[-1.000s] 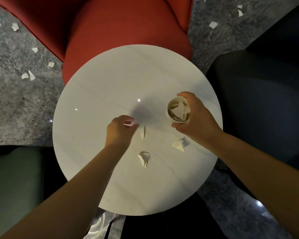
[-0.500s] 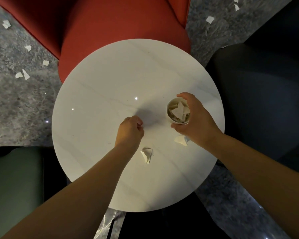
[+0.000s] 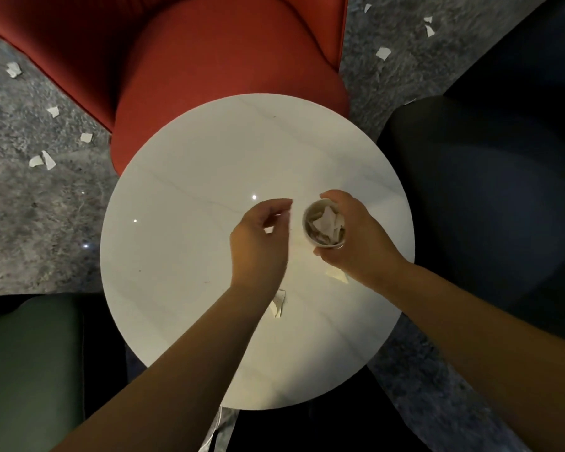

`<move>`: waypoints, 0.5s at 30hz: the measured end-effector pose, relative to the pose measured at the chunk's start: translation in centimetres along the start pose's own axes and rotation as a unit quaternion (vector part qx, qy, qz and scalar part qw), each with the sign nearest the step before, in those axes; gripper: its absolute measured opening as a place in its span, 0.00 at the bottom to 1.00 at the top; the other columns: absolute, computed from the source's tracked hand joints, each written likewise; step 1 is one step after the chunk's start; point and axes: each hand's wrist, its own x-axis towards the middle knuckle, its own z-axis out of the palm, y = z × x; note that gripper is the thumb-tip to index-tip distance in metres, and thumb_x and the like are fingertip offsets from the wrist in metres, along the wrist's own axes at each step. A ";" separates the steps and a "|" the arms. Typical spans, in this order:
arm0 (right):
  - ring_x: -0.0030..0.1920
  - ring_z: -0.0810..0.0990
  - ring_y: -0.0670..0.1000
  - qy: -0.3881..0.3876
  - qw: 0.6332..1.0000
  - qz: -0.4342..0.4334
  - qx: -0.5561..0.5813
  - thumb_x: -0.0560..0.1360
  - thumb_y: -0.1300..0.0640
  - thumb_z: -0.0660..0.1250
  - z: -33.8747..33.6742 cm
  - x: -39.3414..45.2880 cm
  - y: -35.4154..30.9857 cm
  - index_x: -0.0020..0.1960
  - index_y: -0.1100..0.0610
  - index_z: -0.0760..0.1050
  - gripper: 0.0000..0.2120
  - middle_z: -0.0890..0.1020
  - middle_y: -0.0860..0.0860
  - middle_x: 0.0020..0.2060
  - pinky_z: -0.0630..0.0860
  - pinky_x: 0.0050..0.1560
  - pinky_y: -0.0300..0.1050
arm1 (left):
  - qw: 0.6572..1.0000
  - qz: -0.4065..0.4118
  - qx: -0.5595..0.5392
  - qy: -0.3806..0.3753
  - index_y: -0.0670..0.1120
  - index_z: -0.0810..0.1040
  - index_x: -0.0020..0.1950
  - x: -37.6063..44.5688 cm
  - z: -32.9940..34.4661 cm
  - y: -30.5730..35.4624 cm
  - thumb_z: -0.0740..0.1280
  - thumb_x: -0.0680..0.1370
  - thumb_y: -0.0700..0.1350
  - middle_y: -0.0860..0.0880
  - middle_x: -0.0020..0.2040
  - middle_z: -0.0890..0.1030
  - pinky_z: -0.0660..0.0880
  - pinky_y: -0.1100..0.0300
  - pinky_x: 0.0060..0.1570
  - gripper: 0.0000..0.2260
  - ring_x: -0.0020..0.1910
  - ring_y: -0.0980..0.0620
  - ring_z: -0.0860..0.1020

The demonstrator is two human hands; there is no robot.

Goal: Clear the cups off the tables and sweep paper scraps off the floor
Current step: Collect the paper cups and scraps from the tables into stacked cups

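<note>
My right hand point(image 3: 353, 236) wraps around a small round paper cup point(image 3: 323, 225), fingers curled about its wall, holding it over the right half of the smooth, glossy white round table point(image 3: 183, 256). The cup is stuffed with crumpled white scraps. My left hand point(image 3: 258, 243) hovers just beside the cup, fingers curled, pinching a small white scrap point(image 3: 268, 229) between thumb and fingertips. Two torn scraps lie on the tabletop: one point(image 3: 337, 275) by my right wrist, another point(image 3: 278, 303) by my left forearm. More scraps point(image 3: 43, 161) dot the speckled grey floor point(image 3: 30, 223) beside a red upholstered chair point(image 3: 209, 60).
</note>
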 end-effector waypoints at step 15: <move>0.56 0.71 0.41 -0.005 1.000 0.019 0.013 0.65 0.54 0.79 1.1 -1.2 1.0 0.68 0.42 0.61 0.39 0.70 0.45 0.61 0.68 0.46 0.19 | 0.906 0.036 0.354 -0.228 0.50 0.82 0.51 -3.6 -3.1 -12.0 0.75 0.73 0.43 0.53 0.54 0.73 0.75 0.61 0.49 0.08 0.46 0.53 0.76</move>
